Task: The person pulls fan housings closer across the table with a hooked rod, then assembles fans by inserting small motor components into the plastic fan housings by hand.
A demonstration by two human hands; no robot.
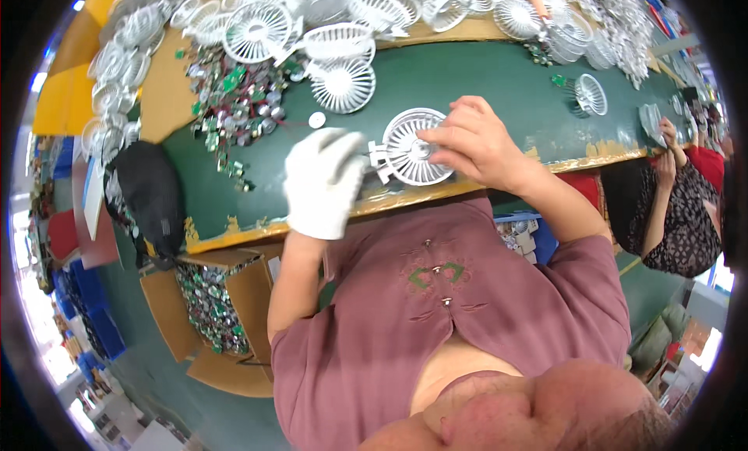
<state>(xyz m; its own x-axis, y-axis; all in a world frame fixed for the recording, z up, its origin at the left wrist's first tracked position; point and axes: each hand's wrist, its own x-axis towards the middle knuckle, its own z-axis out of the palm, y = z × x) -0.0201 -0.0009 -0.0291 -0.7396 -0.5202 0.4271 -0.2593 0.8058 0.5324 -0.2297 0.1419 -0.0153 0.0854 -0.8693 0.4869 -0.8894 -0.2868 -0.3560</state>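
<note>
A round white fan housing [408,156] with radial slats lies flat at the table's front edge, its bracket-like neck pointing left. My bare right hand [481,148] rests at its right side, with thumb and fingers closed over the hub. On the left, my white-gloved left hand [321,187] is beside the neck. Motion smears its fingers, so whether they hold anything cannot be made out. A small white disc [317,120] sits on the green tabletop [483,73] just beyond the glove.
Wired motors and green circuit boards [241,96] are heaped at the left. White fan housings [327,42] pile along the back. A single housing [590,95] stands at the right. A black bag [148,190] hangs by the left edge, above an open carton [257,307]. Another person [674,209] works at far right.
</note>
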